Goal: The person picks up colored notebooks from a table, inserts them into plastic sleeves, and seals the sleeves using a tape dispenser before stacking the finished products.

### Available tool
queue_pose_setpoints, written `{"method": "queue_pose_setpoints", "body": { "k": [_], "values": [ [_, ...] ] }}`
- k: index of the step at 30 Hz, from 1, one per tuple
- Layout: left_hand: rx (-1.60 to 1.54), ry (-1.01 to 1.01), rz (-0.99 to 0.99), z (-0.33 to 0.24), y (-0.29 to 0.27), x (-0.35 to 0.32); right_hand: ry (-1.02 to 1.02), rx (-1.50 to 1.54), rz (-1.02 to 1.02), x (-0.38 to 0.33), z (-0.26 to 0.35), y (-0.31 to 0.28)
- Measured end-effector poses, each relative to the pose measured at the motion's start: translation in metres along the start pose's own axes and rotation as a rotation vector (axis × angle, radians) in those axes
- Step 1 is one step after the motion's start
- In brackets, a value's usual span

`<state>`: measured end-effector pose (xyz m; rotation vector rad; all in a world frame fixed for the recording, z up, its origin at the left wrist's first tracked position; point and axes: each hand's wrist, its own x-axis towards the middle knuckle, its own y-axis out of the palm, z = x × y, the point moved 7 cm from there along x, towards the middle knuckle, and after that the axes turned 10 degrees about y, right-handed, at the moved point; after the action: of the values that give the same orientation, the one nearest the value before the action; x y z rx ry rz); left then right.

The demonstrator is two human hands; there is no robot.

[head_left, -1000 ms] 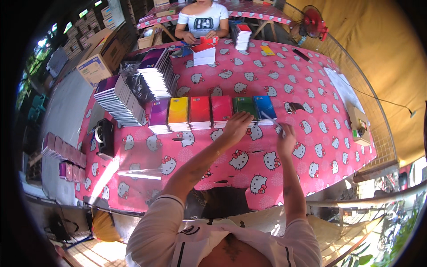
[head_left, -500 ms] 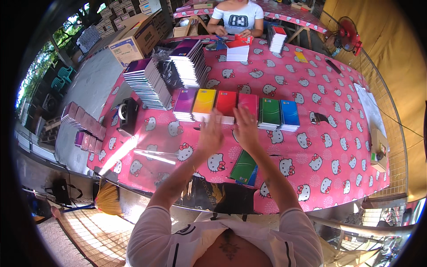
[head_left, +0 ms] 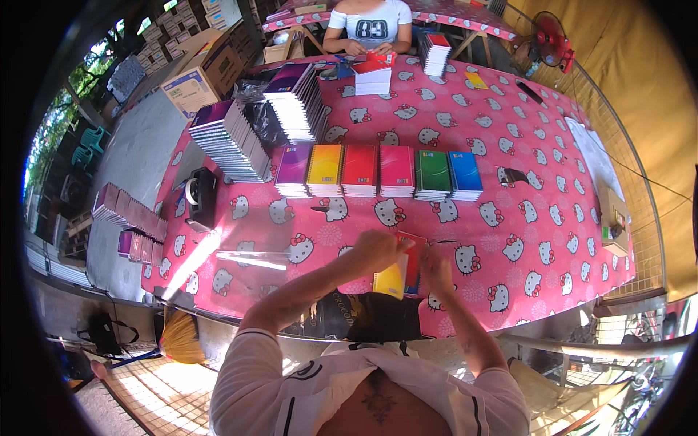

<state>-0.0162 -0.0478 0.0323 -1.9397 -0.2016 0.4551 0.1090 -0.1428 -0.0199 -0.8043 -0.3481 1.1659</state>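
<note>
Close to the table's near edge, my left hand (head_left: 379, 248) is closed, pinching the upper part of a yellow spiral notebook (head_left: 390, 280) that tilts beside a red notebook (head_left: 414, 254). My right hand (head_left: 435, 270) is curled at the right edge of the red notebook, gripping it. Some blue shows beneath the red cover. Farther off, a row of notebook stacks runs from left to right: purple (head_left: 294, 171), yellow (head_left: 325, 167), red (head_left: 360, 167), pink (head_left: 396, 168), green (head_left: 432, 171) and blue (head_left: 465, 173). Neither hand touches that row.
Tall purple notebook stacks (head_left: 231, 145) and a black tape dispenser (head_left: 203, 198) stand at the left, near a cardboard box (head_left: 203, 76). Across the pink patterned table (head_left: 502, 240), a person (head_left: 369, 29) handles red notebooks (head_left: 374, 76). A fan (head_left: 550, 40) stands far right.
Both hands have drawn back from the row to the near edge and closed on notebooks. Yellow and red notebooks now show where green over blue lay. The view has shifted slightly.
</note>
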Motion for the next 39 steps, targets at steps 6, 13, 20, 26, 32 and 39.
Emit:
{"method": "queue_pose_setpoints", "body": {
  "k": [6, 13, 20, 26, 32, 39],
  "values": [
    [0.21, -0.024, -0.893, 0.035, -0.04, 0.061, -0.293, -0.407, -0.782, 0.104, 0.027, -0.068],
    [0.041, 0.109, -1.047, 0.056, -0.062, 0.009, -0.423, -0.34, -0.592, 0.062, 0.025, -0.085],
    [0.007, 0.446, -0.647, -0.025, 0.057, -0.087, 0.088, 0.487, -0.164, -0.006, -0.054, -0.011],
    [0.401, -0.018, -0.928, 0.063, -0.043, -0.004, -0.283, -0.651, -0.856, 0.115, -0.065, -0.126],
    [0.364, -0.054, -0.795, 0.164, -0.033, -0.047, -0.488, -0.257, -0.62, 0.029, 0.0, -0.082],
    [0.197, 0.052, -0.988, 0.047, -0.051, -0.069, -0.386, -0.134, -0.181, -0.06, 0.021, 0.016]
  ]
}}
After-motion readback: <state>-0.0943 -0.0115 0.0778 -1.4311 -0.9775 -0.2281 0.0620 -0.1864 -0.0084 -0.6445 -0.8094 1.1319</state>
